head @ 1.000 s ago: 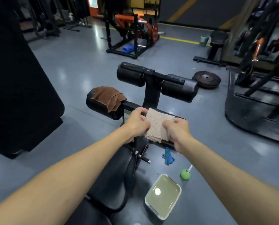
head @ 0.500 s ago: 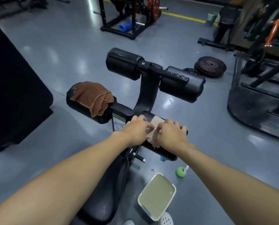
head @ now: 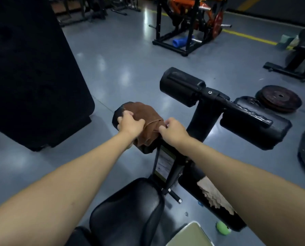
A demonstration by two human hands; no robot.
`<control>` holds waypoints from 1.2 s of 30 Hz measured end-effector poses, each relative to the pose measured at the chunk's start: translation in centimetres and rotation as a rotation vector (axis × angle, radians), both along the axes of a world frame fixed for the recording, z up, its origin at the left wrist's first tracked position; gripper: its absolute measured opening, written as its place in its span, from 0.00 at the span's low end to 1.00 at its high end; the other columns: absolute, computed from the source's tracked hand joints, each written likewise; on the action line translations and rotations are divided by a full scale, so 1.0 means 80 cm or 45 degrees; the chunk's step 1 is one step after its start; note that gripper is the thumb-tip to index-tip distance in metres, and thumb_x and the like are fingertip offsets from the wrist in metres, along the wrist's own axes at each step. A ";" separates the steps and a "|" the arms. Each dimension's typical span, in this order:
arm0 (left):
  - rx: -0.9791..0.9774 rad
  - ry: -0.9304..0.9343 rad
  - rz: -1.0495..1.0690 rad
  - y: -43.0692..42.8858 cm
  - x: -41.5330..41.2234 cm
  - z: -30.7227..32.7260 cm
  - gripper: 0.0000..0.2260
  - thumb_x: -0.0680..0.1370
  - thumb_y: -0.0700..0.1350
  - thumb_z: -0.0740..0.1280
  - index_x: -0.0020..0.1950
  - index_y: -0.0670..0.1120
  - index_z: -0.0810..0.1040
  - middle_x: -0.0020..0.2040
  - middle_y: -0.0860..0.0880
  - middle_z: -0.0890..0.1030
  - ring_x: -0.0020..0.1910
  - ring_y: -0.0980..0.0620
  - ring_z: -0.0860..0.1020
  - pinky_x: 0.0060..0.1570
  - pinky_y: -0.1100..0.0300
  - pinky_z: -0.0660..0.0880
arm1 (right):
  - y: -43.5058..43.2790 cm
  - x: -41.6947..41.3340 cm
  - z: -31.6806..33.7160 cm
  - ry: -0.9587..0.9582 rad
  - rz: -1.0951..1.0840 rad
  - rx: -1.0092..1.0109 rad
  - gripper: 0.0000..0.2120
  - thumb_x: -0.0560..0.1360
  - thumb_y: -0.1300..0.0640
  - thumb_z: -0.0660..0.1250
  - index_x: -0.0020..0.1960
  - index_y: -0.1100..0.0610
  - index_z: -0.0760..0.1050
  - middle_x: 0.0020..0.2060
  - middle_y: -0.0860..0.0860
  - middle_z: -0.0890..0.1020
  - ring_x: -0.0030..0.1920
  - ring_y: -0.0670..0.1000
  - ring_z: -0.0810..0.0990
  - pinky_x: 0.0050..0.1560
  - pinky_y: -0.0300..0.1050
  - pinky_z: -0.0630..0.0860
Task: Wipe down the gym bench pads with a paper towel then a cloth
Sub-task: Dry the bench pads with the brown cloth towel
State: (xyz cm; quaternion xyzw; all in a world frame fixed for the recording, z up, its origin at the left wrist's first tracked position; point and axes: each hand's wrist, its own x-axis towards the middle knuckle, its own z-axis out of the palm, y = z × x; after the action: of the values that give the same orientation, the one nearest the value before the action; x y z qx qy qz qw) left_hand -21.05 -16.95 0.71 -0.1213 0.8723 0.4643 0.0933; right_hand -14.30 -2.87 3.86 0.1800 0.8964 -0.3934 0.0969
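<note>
- Far left, a black block (head: 32,68) is standing on the floor, well apart from the work.
- Left hand (head: 131,124) is resting on top of the cloth (head: 148,112), its fingers (head: 128,114) curling down and gripping the folds near the outer end of the left pad (head: 117,115).
- Cloth is lying draped over that pad, directly beneath both hands. Its long axis is running along the roller, from the outer end towards the post (head: 205,119).
- Right hand (head: 173,129) is pinching the cloth's inner edge, its fingers (head: 167,121) closing on a fold just beside the post.
- Judging from this, the cloth stage is beginning. Neither hand is nearer, since each is holding one end of that axis, so the coming move is probably calling for lifting or spreading the cloth along the roller.
- Paper towel (head: 210,192) is lying on the lower right pad (head: 189,183), partly hidden by the right forearm, with neither hand touching it.
- Further right, a plate (head: 279,98) is lying flat on the floor.
</note>
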 end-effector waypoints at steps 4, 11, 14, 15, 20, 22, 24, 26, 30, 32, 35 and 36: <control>0.503 -0.363 0.291 -0.023 -0.056 -0.020 0.45 0.60 0.60 0.76 0.71 0.45 0.63 0.66 0.46 0.74 0.60 0.42 0.76 0.60 0.46 0.76 | -0.018 -0.075 -0.018 -0.001 -0.144 -0.118 0.28 0.80 0.49 0.63 0.75 0.58 0.60 0.70 0.57 0.70 0.68 0.59 0.71 0.67 0.55 0.70; 0.825 -0.516 0.481 -0.024 -0.076 -0.026 0.24 0.70 0.47 0.78 0.62 0.45 0.72 0.53 0.48 0.83 0.43 0.50 0.82 0.28 0.60 0.69 | -0.034 -0.128 -0.051 -0.118 -0.249 -0.148 0.27 0.73 0.49 0.74 0.63 0.63 0.71 0.57 0.56 0.80 0.56 0.59 0.80 0.58 0.56 0.79; 0.911 -0.503 0.400 -0.036 -0.059 -0.021 0.21 0.72 0.45 0.76 0.62 0.46 0.75 0.52 0.48 0.84 0.43 0.52 0.82 0.30 0.61 0.70 | -0.050 -0.123 -0.043 -0.036 -0.246 -0.283 0.17 0.69 0.54 0.74 0.53 0.61 0.78 0.47 0.57 0.84 0.45 0.57 0.84 0.50 0.55 0.83; 0.971 -0.481 0.378 -0.043 -0.051 -0.018 0.19 0.72 0.45 0.75 0.61 0.46 0.77 0.50 0.49 0.85 0.43 0.52 0.82 0.33 0.60 0.74 | -0.056 -0.116 -0.038 0.019 -0.222 -0.328 0.16 0.68 0.55 0.74 0.53 0.59 0.79 0.46 0.55 0.84 0.45 0.56 0.84 0.49 0.55 0.83; 1.339 -0.404 0.281 -0.097 0.015 -0.021 0.16 0.77 0.44 0.70 0.64 0.44 0.77 0.54 0.44 0.85 0.54 0.46 0.83 0.58 0.49 0.78 | -0.093 -0.054 -0.023 0.178 -0.091 -0.606 0.17 0.67 0.61 0.71 0.55 0.53 0.73 0.48 0.56 0.83 0.47 0.58 0.84 0.46 0.57 0.84; 1.370 -0.386 0.313 -0.114 0.051 -0.039 0.16 0.78 0.42 0.69 0.65 0.41 0.77 0.54 0.41 0.84 0.54 0.44 0.83 0.56 0.49 0.79 | -0.109 -0.021 -0.032 0.195 -0.009 -0.592 0.15 0.69 0.66 0.70 0.53 0.56 0.73 0.47 0.58 0.83 0.47 0.60 0.84 0.45 0.57 0.83; 1.342 -0.348 0.417 -0.127 0.092 -0.058 0.17 0.77 0.40 0.69 0.66 0.40 0.76 0.53 0.40 0.84 0.52 0.42 0.84 0.53 0.47 0.80 | -0.123 0.018 -0.046 0.175 0.043 -0.590 0.14 0.70 0.66 0.70 0.53 0.56 0.73 0.46 0.57 0.82 0.48 0.58 0.83 0.46 0.55 0.83; 1.316 -0.326 0.495 -0.135 0.134 -0.078 0.19 0.76 0.39 0.70 0.67 0.40 0.74 0.54 0.40 0.84 0.51 0.42 0.84 0.46 0.49 0.81 | -0.129 0.057 -0.066 0.146 0.077 -0.645 0.14 0.72 0.67 0.69 0.55 0.57 0.72 0.46 0.53 0.81 0.46 0.53 0.83 0.42 0.47 0.83; 1.216 -0.276 0.505 -0.137 0.207 -0.134 0.14 0.77 0.39 0.69 0.63 0.39 0.76 0.54 0.40 0.84 0.52 0.42 0.84 0.48 0.48 0.81 | -0.124 0.126 -0.139 0.129 0.071 -0.723 0.14 0.72 0.64 0.70 0.54 0.53 0.71 0.48 0.52 0.82 0.46 0.51 0.83 0.44 0.47 0.83; 1.125 -0.281 0.469 -0.132 0.243 -0.173 0.13 0.78 0.42 0.69 0.62 0.41 0.77 0.54 0.42 0.84 0.54 0.44 0.83 0.55 0.47 0.78 | -0.113 0.153 -0.191 0.110 0.058 -0.709 0.17 0.71 0.62 0.71 0.56 0.52 0.70 0.52 0.53 0.82 0.50 0.52 0.83 0.52 0.54 0.82; 0.569 -0.367 0.359 -0.135 0.295 -0.244 0.20 0.79 0.47 0.67 0.69 0.47 0.69 0.61 0.50 0.78 0.57 0.51 0.78 0.57 0.56 0.72 | -0.092 0.188 -0.275 -0.166 0.355 -0.046 0.37 0.73 0.47 0.73 0.75 0.51 0.57 0.74 0.57 0.66 0.72 0.58 0.67 0.71 0.60 0.66; 0.358 -0.391 0.272 -0.140 0.310 -0.270 0.25 0.78 0.47 0.68 0.74 0.47 0.64 0.67 0.50 0.73 0.62 0.51 0.74 0.59 0.59 0.69 | -0.087 0.199 -0.301 -0.224 0.525 0.236 0.44 0.73 0.41 0.70 0.79 0.50 0.49 0.79 0.56 0.56 0.78 0.59 0.55 0.75 0.61 0.56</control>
State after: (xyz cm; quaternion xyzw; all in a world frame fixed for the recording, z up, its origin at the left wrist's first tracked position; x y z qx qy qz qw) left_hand 3.79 -28.13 -20.91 -0.2679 0.7568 0.5647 0.1911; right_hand 1.63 -9.84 -20.24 0.0348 0.9345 -0.2642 0.2359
